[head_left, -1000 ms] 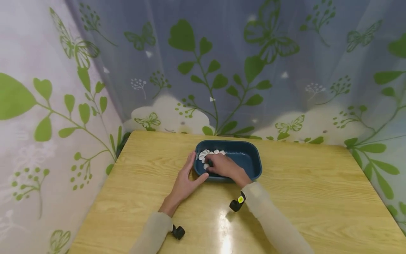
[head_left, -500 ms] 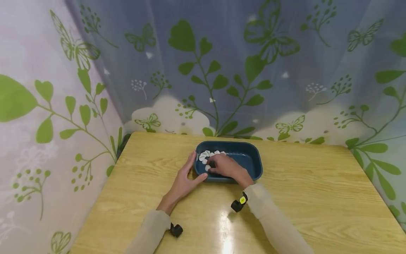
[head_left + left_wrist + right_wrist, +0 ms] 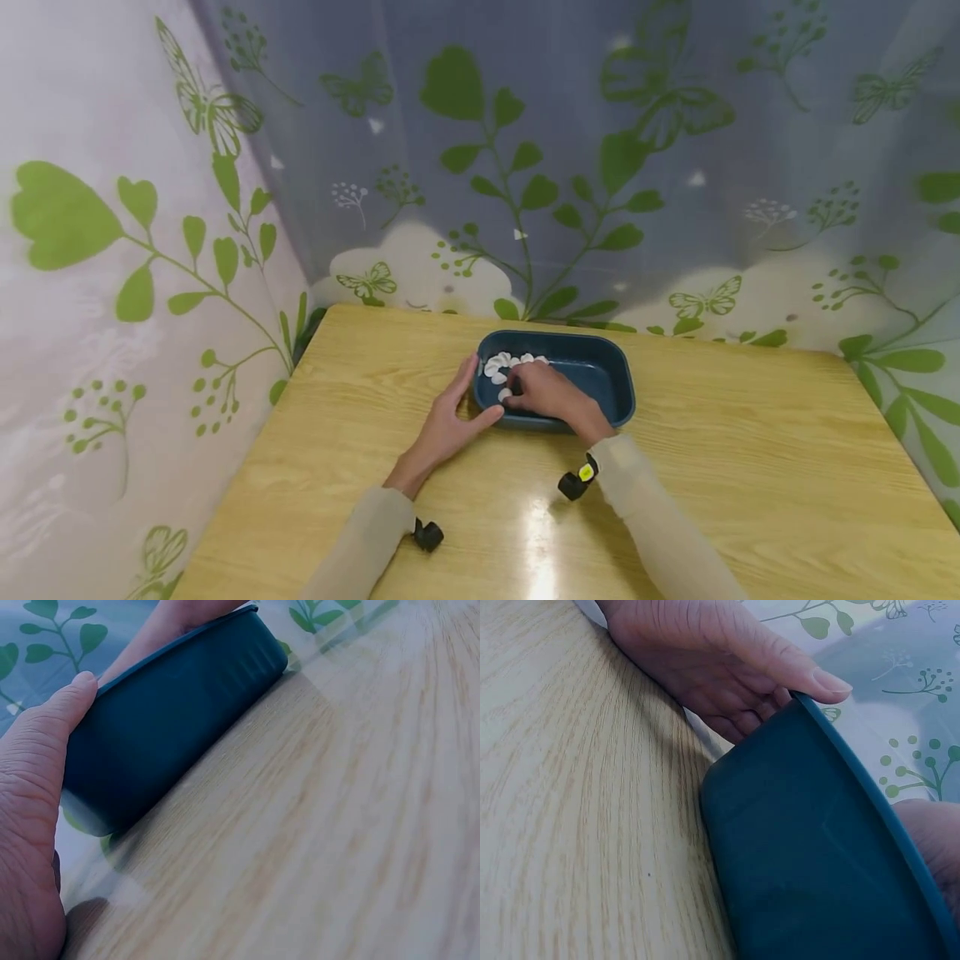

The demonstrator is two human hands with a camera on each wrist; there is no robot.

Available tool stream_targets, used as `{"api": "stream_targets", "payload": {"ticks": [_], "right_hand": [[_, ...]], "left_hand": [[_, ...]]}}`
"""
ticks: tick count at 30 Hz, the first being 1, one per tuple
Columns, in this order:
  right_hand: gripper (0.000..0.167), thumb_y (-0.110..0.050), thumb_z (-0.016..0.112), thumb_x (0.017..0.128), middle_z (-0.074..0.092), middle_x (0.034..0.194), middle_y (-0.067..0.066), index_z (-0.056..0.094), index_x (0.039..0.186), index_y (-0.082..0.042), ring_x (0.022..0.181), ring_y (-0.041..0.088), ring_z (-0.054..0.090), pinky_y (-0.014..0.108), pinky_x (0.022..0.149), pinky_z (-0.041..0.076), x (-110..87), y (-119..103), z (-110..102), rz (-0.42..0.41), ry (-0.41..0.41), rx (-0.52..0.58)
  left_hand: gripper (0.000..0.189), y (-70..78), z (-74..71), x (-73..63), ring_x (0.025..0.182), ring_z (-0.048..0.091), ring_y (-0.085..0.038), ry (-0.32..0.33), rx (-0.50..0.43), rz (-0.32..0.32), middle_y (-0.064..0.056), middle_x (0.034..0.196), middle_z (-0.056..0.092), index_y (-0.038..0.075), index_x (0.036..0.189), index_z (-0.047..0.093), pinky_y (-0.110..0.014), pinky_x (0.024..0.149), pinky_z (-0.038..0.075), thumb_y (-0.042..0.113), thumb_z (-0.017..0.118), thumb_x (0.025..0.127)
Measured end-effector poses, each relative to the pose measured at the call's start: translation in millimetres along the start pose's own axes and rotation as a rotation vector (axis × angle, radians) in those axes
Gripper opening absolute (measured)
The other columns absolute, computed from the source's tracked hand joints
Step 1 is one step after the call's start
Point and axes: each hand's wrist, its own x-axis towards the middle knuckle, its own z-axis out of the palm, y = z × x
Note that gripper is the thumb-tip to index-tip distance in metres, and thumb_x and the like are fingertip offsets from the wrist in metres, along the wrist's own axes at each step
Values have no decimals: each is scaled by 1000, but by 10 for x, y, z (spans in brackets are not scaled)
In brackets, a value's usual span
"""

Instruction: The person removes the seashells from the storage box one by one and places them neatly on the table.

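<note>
A dark blue, rounded rectangular plastic tub [image 3: 600, 421] stands on the wooden table. Several small white pieces [image 3: 498, 365], some with ridged, petal-like edges, lie along its left end and back wall. My right hand [image 3: 551, 393] reaches inside, thumb and finger pinching a small rounded white piece [image 3: 505, 394] near the front left. My left hand [image 3: 448, 421] spans the tub's front left corner, thumb at the near rim and straight fingers along the left end. In the right wrist view, the left thumb [image 3: 829, 684] rests over the rim. The tub's wall hides the white pieces from both wrist views.
The light wooden table [image 3: 750, 467] extends around the tub. A patterned curtain [image 3: 555, 167] with green leaves and butterflies hangs behind it and along the left side. Both sleeved forearms [image 3: 660, 525] cross the table's front.
The tub and both hands appear slightly farther right as the head view shifts. My right fingers have moved slightly off the white pieces at the left end, showing more of them; the left hand keeps its place.
</note>
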Motion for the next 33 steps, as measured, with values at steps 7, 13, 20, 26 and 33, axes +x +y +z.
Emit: {"api": "stream_targets", "payload": {"ticks": [7, 13, 20, 26, 33], "right_hand": [[21, -23, 80, 94, 67, 80, -2, 75, 103, -5, 65, 9, 56, 30, 65, 52, -15, 46, -11, -27, -10, 13], [19, -18, 77, 96, 73, 91, 4, 75, 106, -2, 71, 9, 61, 34, 72, 57, -17, 28, -19, -36, -30, 7], [19, -18, 78, 95, 73, 92, 4, 74, 106, -2, 74, 10, 61, 34, 73, 57, -53, 43, -14, -29, -24, -5], [22, -22, 78, 95, 66, 78, -2, 73, 108, -4, 61, 7, 55, 27, 63, 52, -119, 52, -69, -29, 27, 24], [25, -28, 77, 97, 56, 66, -6, 73, 111, -7, 55, 9, 50, 25, 54, 43, -258, -40, -182, 34, 60, 44]], "left_hand": [[95, 0, 23, 7, 160, 16, -18, 0, -7, -3, -7, 174, 19, 26, 169, 20, -53, 127, 23, 49, 75, 95], [95, -23, 21, 22, 159, 16, -13, -4, -21, 4, -7, 174, 19, 24, 169, 20, -48, 128, 23, 45, 76, 96], [95, -31, 41, 21, 159, 17, -13, -1, -17, 14, -8, 174, 20, 22, 169, 20, -46, 128, 24, 46, 76, 96], [96, -30, 52, 30, 159, 18, -15, 1, -17, 6, -8, 174, 20, 20, 169, 21, -48, 127, 24, 45, 77, 95], [95, 6, 51, 27, 159, 19, -17, 16, -19, -1, -10, 174, 21, 21, 169, 21, -49, 127, 24, 42, 78, 95]]}}
